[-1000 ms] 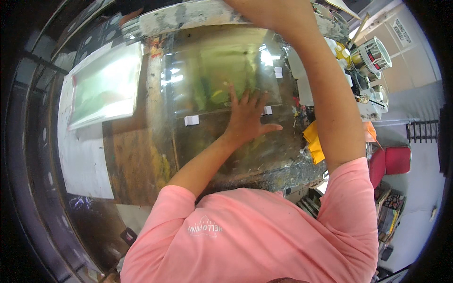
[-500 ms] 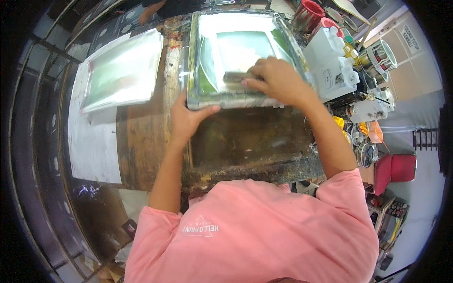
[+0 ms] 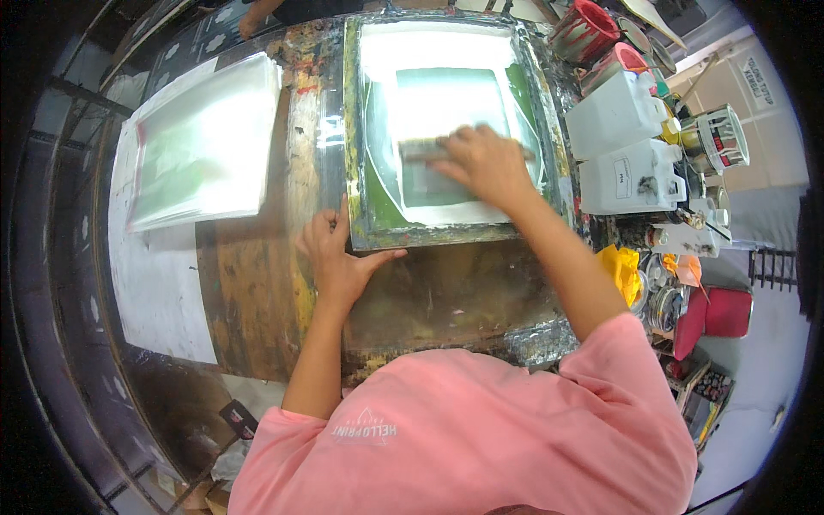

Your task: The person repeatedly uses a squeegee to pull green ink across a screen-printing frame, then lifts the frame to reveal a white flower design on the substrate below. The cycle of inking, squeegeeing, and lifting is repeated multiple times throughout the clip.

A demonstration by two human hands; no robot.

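Note:
A screen-printing frame (image 3: pixel 360 129) with a pale mesh and green ink lies flat on the stained wooden worktable (image 3: pixel 257 292). My right hand (image 3: pixel 485 163) grips a squeegee (image 3: pixel 421 150) that rests across the middle of the mesh. My left hand (image 3: pixel 339 257) presses on the frame's near left corner, fingers spread along its edge.
A stack of clear plastic sheets (image 3: pixel 202 146) lies to the left on white paper (image 3: pixel 154 283). White jugs (image 3: pixel 631 176), a red bucket (image 3: pixel 588 26) and tins crowd the right side. A yellow rag (image 3: pixel 622 266) and red stool (image 3: pixel 717 313) sit at the right edge.
The frame was raised a second ago and now lies flat on the table. My left hand shifted to its near corner, and my right hand brought the squeegee onto the mesh.

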